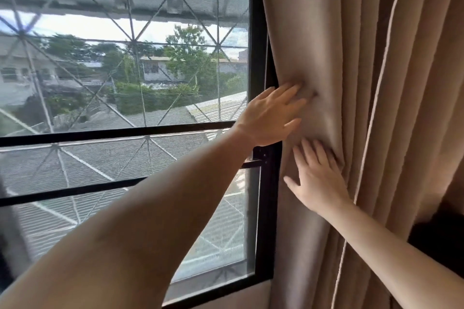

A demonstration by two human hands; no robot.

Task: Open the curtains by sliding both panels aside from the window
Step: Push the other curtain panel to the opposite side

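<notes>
Black window frame [258, 32] (right side) meets bunched beige curtain [351, 57].

Black-framed window [258, 57] with diamond grille [133, 40] — daylight outside, rooftops [150, 118], trees [185, 57], houses beyond.

Two bare hands press flat against a beige curtain panel [351, 57] bunched at the right edge of a black-framed window [259, 57], the left hand [270, 114] above the right hand [317, 178].
</notes>
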